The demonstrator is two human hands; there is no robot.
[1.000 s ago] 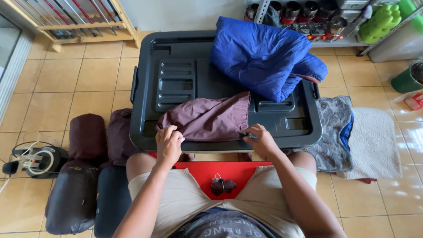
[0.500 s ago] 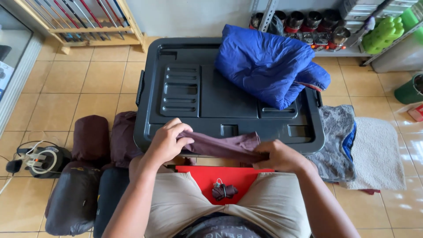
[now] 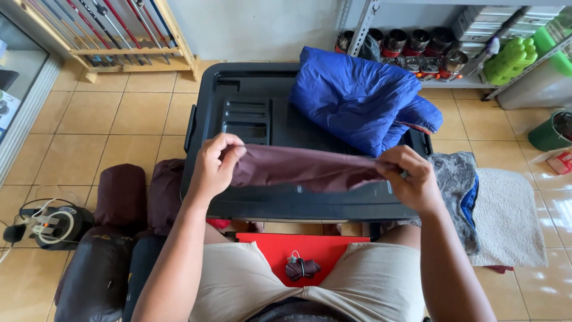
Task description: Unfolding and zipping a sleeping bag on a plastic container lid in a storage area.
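Head view, looking down at a seated person. We see the left hand (image 3: 215,162) and the right hand (image 3: 410,179) each gripping one end of a maroon cloth (image 3: 304,169), fingers curled closed around the fabric so that it hangs taut between them as a long, narrow band. Held this way, just above the near edge of the black bin lid (image 3: 250,119), the cloth is kept off the surface and stretched flat, which we judge suits folding or rolling it. The lid serves as a work surface; on its far right part rests a bundled blue padded jacket (image 3: 357,98), apart from the cloth.

On the person's lap lies a red sheet (image 3: 271,253) bearing a small dark strap bundle (image 3: 301,268). To the left, on the tiled floor (image 3: 77,155), we note several dark stuffed sacks (image 3: 101,268), closed, their contents hidden, and a coiled white cable on a dark device (image 3: 50,223). To the right lie a grey cloth (image 3: 456,179) and a white mat (image 3: 509,220).

At the back, a metal shelf (image 3: 459,83) holds a row of small metal pots (image 3: 417,45) and a green bottle (image 3: 506,59); a wooden rack (image 3: 119,50) holds thin rods. A green bucket (image 3: 551,131) stands at far right; we cannot tell what is in it.
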